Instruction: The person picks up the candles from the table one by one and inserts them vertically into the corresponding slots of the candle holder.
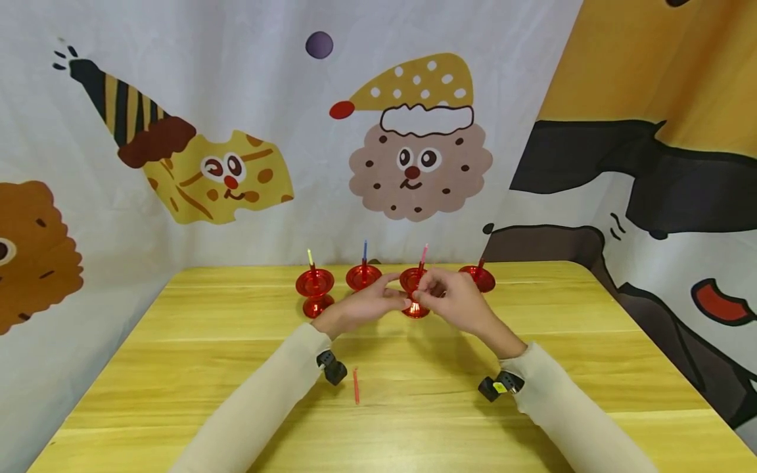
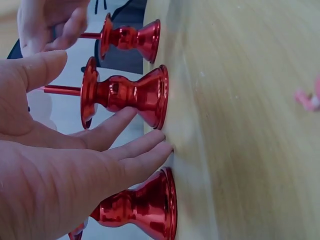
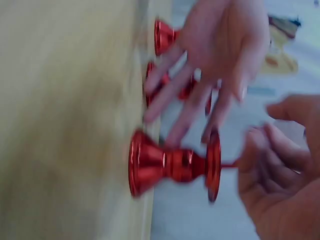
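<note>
My left hand (image 1: 369, 303) is beside the third red candle holder (image 2: 120, 95), palm turned to it and fingers spread, with a fingertip right at its base. A pink candle (image 1: 424, 254) stands upright in that holder's socket. My right hand (image 1: 455, 299) is on the holder's other side, fingers loosely curled, with nothing visible in them. In the right wrist view its fingers (image 3: 247, 155) overlap the top of the holder's stem. To the right stands another red candle holder (image 1: 486, 281), with a bare stem showing, partly hidden by the right hand.
A red candle holder (image 1: 317, 306) with a yellow candle (image 1: 310, 257) stands at the left. Beside it, another red holder (image 1: 357, 277) carries a blue candle (image 1: 365, 250). One loose pinkish-red candle (image 1: 356, 386) lies nearer on the wooden table (image 1: 414, 407). A patterned curtain (image 1: 319, 164) hangs behind.
</note>
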Demonstrator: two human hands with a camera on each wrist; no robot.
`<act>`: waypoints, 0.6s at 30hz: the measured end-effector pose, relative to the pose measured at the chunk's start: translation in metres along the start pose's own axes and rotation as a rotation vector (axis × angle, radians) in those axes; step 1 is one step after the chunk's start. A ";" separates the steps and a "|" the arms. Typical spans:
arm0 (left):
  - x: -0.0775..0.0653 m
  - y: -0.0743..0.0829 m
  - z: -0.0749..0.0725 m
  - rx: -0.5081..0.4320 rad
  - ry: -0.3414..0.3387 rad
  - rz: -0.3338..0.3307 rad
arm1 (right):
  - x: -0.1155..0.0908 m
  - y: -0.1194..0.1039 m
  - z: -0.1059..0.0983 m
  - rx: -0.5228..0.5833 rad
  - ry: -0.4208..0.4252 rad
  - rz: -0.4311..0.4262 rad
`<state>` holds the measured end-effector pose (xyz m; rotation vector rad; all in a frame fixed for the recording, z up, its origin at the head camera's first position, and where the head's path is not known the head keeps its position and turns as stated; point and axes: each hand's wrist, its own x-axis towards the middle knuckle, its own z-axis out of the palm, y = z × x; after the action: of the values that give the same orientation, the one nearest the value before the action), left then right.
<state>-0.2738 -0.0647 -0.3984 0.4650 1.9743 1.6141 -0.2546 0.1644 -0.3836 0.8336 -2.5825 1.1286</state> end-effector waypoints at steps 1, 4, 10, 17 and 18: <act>0.000 0.000 0.000 -0.002 0.001 -0.001 | -0.003 -0.005 0.003 -0.008 -0.068 -0.025; 0.001 -0.003 0.001 0.002 0.017 0.010 | -0.012 -0.020 0.018 -0.029 -0.257 -0.110; -0.001 -0.007 0.002 0.015 0.054 0.028 | -0.026 -0.041 0.054 -0.026 -0.479 -0.226; -0.005 -0.007 0.000 0.011 0.049 0.039 | -0.030 -0.055 0.081 -0.071 -0.511 -0.217; -0.005 -0.007 0.000 0.003 0.045 0.043 | -0.030 -0.056 0.084 -0.090 -0.502 -0.214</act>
<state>-0.2691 -0.0693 -0.4039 0.4796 2.0127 1.6619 -0.1948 0.0851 -0.4187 1.4896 -2.8006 0.8140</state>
